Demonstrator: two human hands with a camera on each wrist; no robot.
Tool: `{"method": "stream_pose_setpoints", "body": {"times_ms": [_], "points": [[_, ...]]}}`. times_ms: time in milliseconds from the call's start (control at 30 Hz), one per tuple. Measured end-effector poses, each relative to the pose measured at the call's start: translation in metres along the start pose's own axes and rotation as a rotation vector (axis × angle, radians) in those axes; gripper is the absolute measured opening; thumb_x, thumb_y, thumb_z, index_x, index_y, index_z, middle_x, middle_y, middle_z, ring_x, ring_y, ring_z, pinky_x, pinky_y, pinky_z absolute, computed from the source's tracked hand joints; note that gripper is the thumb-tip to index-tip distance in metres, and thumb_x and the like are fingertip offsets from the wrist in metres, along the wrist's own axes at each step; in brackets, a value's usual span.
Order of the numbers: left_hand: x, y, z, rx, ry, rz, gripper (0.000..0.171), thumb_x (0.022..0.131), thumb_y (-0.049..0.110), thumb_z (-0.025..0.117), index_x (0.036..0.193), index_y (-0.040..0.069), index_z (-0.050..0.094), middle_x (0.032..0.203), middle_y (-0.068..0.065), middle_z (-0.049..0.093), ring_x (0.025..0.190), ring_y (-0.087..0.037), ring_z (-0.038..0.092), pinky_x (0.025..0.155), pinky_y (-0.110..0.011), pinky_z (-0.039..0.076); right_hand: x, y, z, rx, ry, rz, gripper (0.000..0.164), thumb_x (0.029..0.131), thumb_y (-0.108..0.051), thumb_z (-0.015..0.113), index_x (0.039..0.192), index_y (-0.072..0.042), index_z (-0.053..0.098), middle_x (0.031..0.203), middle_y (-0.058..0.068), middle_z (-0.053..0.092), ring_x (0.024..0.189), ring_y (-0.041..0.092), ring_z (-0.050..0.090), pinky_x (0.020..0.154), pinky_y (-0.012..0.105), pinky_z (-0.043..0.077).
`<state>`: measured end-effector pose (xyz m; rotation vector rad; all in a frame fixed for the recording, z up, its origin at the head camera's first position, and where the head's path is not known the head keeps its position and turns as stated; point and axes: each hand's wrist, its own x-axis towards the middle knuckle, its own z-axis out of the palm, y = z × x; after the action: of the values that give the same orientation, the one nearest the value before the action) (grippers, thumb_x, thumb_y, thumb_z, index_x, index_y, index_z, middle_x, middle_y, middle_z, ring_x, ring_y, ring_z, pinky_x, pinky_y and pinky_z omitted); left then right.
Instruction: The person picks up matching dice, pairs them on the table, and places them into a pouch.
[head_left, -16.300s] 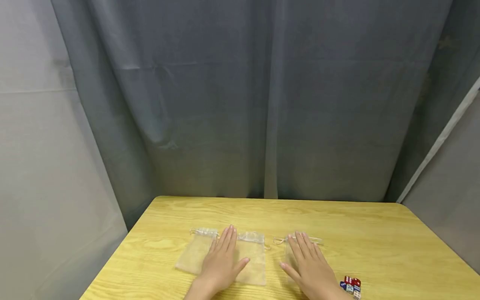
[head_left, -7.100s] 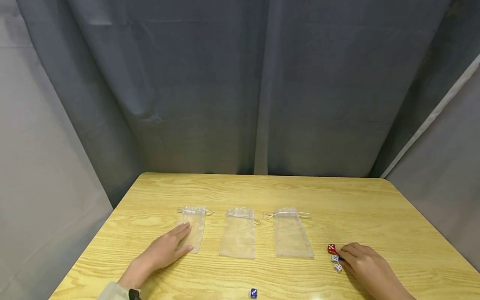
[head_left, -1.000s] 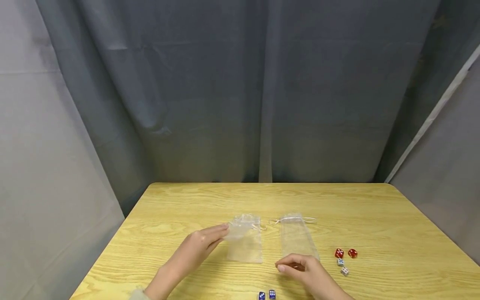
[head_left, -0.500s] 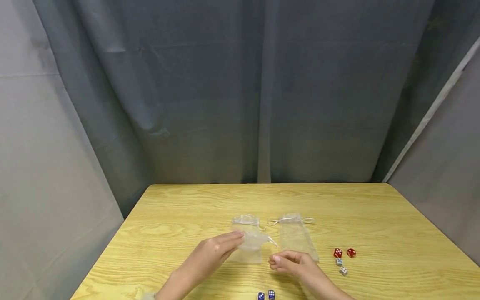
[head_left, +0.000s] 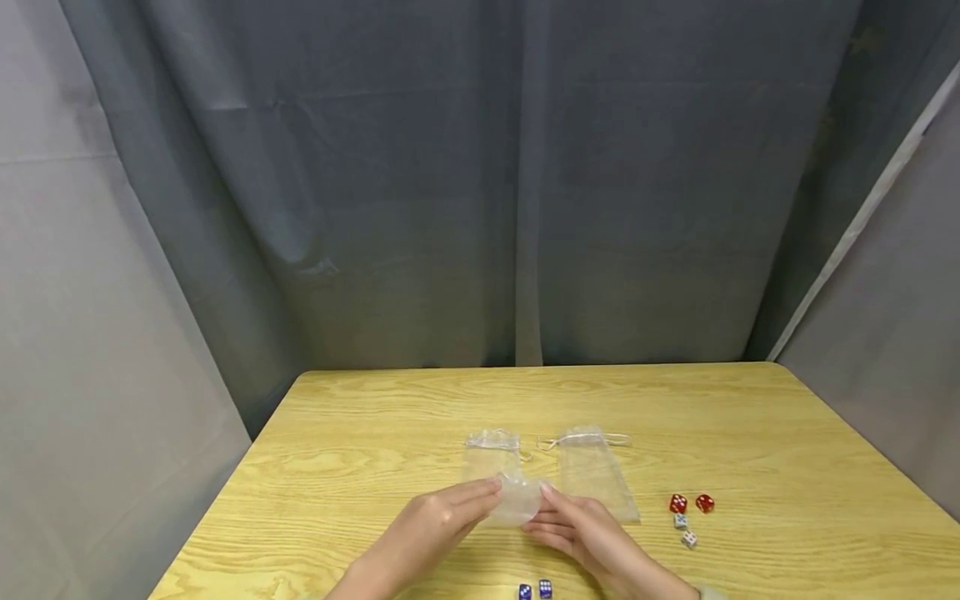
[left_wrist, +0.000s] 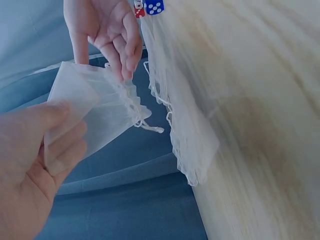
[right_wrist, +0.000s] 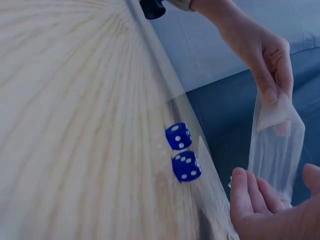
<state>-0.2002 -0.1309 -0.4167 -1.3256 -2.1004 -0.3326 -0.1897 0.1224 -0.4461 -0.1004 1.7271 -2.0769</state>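
Observation:
A small sheer white drawstring bag [head_left: 517,498] is held up above the table between the two hands. My left hand [head_left: 450,512] pinches its bottom end between thumb and fingers, and the cloth there is folded over in the left wrist view. At the drawstring end, my right hand [head_left: 581,529] has its fingers extended against the bag, thumb spread apart from them in the right wrist view. The cord [left_wrist: 150,126] dangles from the gathered mouth. Two blue dice [right_wrist: 179,136] lie side by side on the table in front of the hands.
Two more sheer bags, one in the middle [head_left: 491,454] and one to its right [head_left: 597,479], lie flat on the wooden table [head_left: 375,408]. To the right sit two red dice [head_left: 678,503] and two white dice [head_left: 689,539]. Grey curtains [head_left: 405,208] hang behind.
Over the last second my left hand has carried the bag rightward, and my right hand has uncurled and met its drawstring end. Earlier, this bag lay leftmost and the blue dice were with the others.

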Motion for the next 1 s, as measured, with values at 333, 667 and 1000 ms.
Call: {"method": "stream_pose_setpoints", "body": {"times_ms": [333, 667, 1000], "points": [[-0.009, 0.009, -0.002, -0.071, -0.142, -0.051, 0.035, 0.087, 0.005, 0.070, 0.122, 0.009, 0.068, 0.126, -0.006, 0.069, 0.115, -0.013, 0.067, 0.094, -0.020, 0.054, 0.008, 0.000, 0.002, 0.013, -0.004, -0.024, 0.042, 0.101, -0.029, 0.053, 0.116, 0.010, 0.058, 0.097, -0.002, 0.071, 0.091, 0.007, 0.069, 0.087, 0.020, 0.058], [-0.014, 0.008, -0.005, -0.130, -0.144, -0.112, 0.033, 0.092, 0.018, 0.068, 0.124, 0.008, 0.067, 0.128, -0.005, 0.068, 0.116, -0.013, 0.066, 0.093, -0.021, 0.056, 0.013, -0.002, 0.007, -0.103, 0.042, -0.062, 0.029, 0.097, -0.025, 0.060, 0.097, 0.004, 0.063, 0.098, -0.002, 0.072, 0.092, 0.009, 0.070, 0.087, 0.025, 0.059], [-0.003, -0.001, -0.015, -0.364, 0.112, -0.543, 0.048, 0.091, 0.012, 0.069, 0.135, 0.000, 0.055, 0.137, -0.018, 0.059, 0.123, -0.034, 0.060, 0.096, -0.043, 0.055, 0.014, -0.004, 0.022, -0.317, 0.095, -0.167, 0.043, 0.099, -0.031, 0.058, 0.114, 0.008, 0.064, 0.109, 0.013, 0.074, 0.099, 0.016, 0.069, 0.091, 0.035, 0.059]]}}
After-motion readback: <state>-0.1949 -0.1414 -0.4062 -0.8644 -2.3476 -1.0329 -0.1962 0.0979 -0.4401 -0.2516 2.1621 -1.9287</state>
